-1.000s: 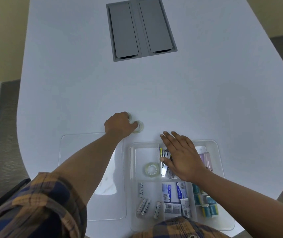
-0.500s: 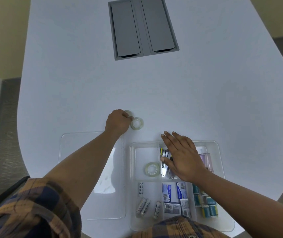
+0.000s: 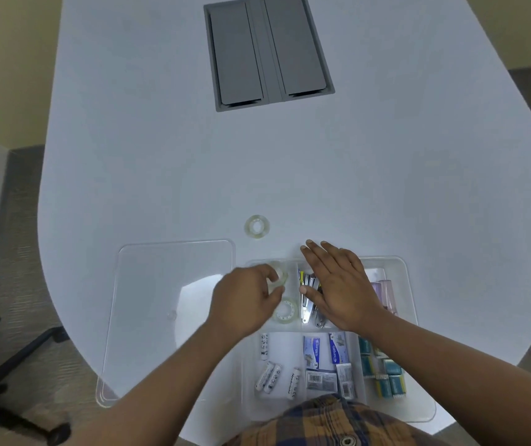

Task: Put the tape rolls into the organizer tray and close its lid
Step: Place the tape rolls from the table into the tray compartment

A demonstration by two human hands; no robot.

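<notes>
A clear organizer tray (image 3: 415,320) sits at the table's near edge. Its clear lid (image 3: 161,284) lies flat to the left of it. My left hand (image 3: 244,300) is over the tray's far-left compartment, fingers closed on a clear tape roll (image 3: 277,278). Another tape roll (image 3: 286,312) lies in that compartment, just under the hand. A third tape roll (image 3: 256,226) rests on the table beyond the tray. My right hand (image 3: 341,284) lies flat, fingers spread, on the tray's far middle, holding nothing.
The tray's other compartments hold batteries (image 3: 277,378), staple boxes (image 3: 325,352), blue-green packs (image 3: 383,371) and metal clips (image 3: 307,304). A grey cable hatch (image 3: 267,49) is set into the far tabletop. A chair base (image 3: 6,365) stands on the floor at left.
My left hand took one tape roll from the table and carried it back over the tray's far-left compartment. The other roll stayed on the table. My right hand kept its place.
</notes>
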